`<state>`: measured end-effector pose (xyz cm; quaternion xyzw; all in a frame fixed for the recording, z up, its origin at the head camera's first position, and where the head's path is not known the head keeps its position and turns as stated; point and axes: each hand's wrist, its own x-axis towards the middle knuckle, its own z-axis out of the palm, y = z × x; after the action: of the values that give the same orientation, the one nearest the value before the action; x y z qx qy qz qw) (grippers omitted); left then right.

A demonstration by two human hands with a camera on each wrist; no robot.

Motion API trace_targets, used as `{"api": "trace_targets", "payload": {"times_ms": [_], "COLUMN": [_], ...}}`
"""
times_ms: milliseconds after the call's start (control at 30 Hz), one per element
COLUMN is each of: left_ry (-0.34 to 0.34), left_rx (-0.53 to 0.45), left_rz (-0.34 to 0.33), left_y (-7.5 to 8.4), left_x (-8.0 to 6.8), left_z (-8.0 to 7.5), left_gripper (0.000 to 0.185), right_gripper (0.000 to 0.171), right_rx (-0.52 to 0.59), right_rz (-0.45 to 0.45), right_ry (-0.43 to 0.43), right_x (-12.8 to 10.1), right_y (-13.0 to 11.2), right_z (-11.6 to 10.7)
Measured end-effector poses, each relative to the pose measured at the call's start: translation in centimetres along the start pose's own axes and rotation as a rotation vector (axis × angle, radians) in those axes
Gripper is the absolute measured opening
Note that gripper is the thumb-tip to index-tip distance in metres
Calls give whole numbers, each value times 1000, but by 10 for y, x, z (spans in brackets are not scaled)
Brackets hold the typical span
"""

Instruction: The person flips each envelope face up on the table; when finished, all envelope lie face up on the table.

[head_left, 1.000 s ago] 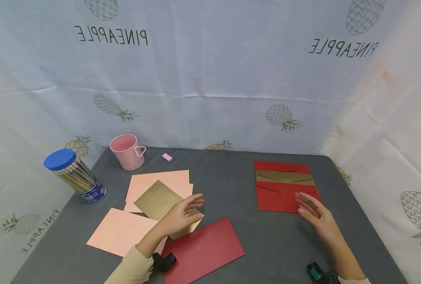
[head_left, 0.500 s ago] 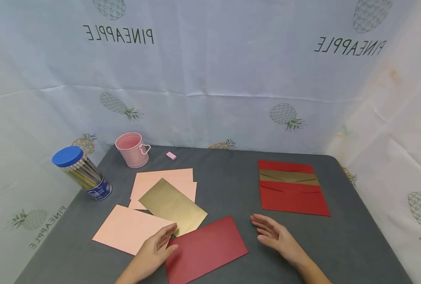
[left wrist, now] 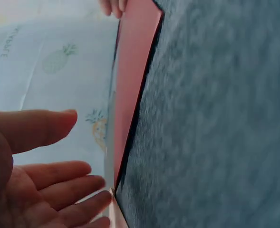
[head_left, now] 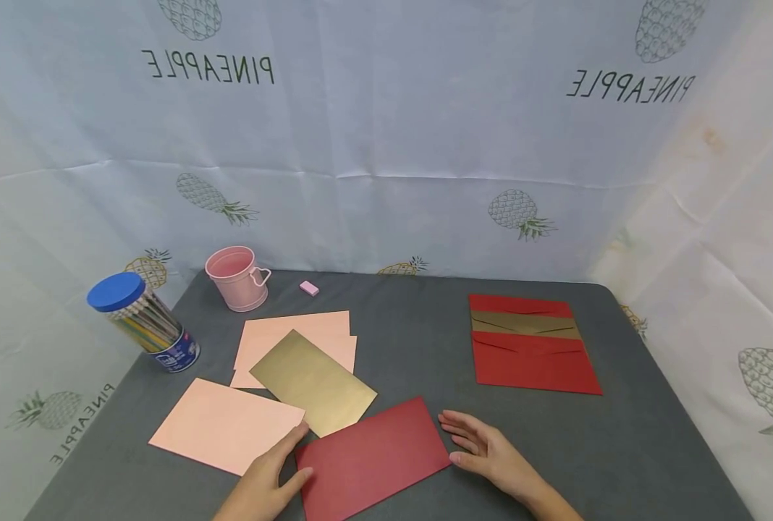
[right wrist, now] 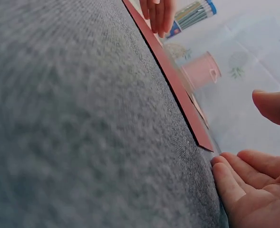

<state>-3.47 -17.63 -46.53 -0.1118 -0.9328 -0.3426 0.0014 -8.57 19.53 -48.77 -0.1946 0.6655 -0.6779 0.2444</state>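
Note:
A plain dark red envelope lies slanted on the grey table between my two hands. My left hand is at its left end, thumb over the edge and fingers near a peach envelope. In the left wrist view, the left hand's fingers are spread and grip nothing. My right hand is beside the envelope's right end, its fingers relaxed and thumb near the corner; whether it touches is unclear. The right wrist view shows that hand's fingers extended next to the red envelope's end.
Beyond the left hand lie a gold envelope and overlapping peach envelopes. Red and gold envelopes with flaps form a stack at right. A pink bucket, pink eraser and blue-lidded pencil tub stand toward the back left.
My right hand has moved left and nearer from the stack to the red envelope's right end. My left hand has drawn back from over the gold envelope to the red envelope's left end.

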Motion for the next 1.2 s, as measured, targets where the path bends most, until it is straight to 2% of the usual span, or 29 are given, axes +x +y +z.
{"api": "trace_targets", "payload": {"times_ms": [133,300,400,533,600,700,833,1000,1200], "left_ry": [-17,-106,-136,-106,-94,-85,-28,45,96], "left_rx": [-39,-119,-151,-144,-176,-300,-475,-593,-693], "left_rz": [-24,-85,-86,-46,-63,-152,-279,-337,-402], "left_y": [2,2,0,-2,-2,-1,0,0,0], "left_x": [0,2,3,4,6,8,11,14,17], "left_z": [0,-4,-5,-4,-3,-1,3,8,10], "left_gripper": [54,55,55,53,54,56,56,58,58], "right_gripper": [59,61,61,63,64,65,67,68,65], "right_rx": [-3,-24,-52,-76,-69,-28,23,15,8], "right_rz": [28,57,65,48,39,38,48,21,-89], "right_ry": [-5,-11,-9,-9,-7,2,36,61,51], "right_x": [-1,-2,-2,-2,-1,-1,-1,0,0], "right_y": [-2,-5,-6,-4,-4,-3,-1,2,8], "right_z": [2,6,7,7,8,10,14,17,18]}}
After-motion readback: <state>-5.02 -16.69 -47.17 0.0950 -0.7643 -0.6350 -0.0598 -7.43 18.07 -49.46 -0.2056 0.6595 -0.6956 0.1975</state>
